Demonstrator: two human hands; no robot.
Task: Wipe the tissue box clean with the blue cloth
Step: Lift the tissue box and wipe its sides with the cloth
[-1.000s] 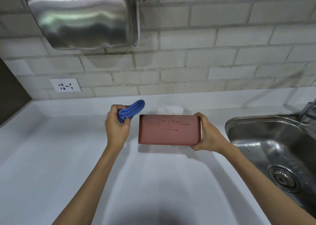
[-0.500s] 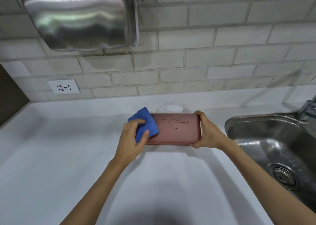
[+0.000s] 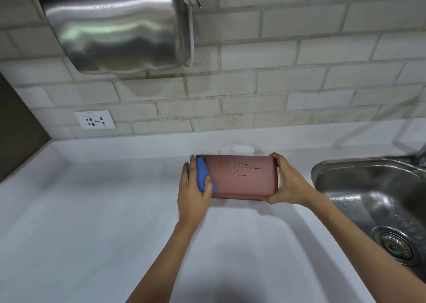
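A reddish-brown tissue box (image 3: pixel 244 179) stands on the white counter (image 3: pixel 92 210), its broad face with small markings turned toward me and a white tissue (image 3: pixel 235 150) poking up behind its top edge. My right hand (image 3: pixel 285 183) grips the box's right end. My left hand (image 3: pixel 193 192) presses a bunched blue cloth (image 3: pixel 202 176) against the box's left end. The box's back and left end are hidden.
A steel sink (image 3: pixel 373 201) with a drain lies to the right of the box. A steel wall dispenser (image 3: pixel 115 26) with a dangling plug hangs on the brick wall above, and a wall socket (image 3: pixel 94 120) sits at the left. A dark panel borders the far left.
My left hand brought the cloth from beside the box onto its front face, then slid it left to the box's left end. The right hand kept its hold.
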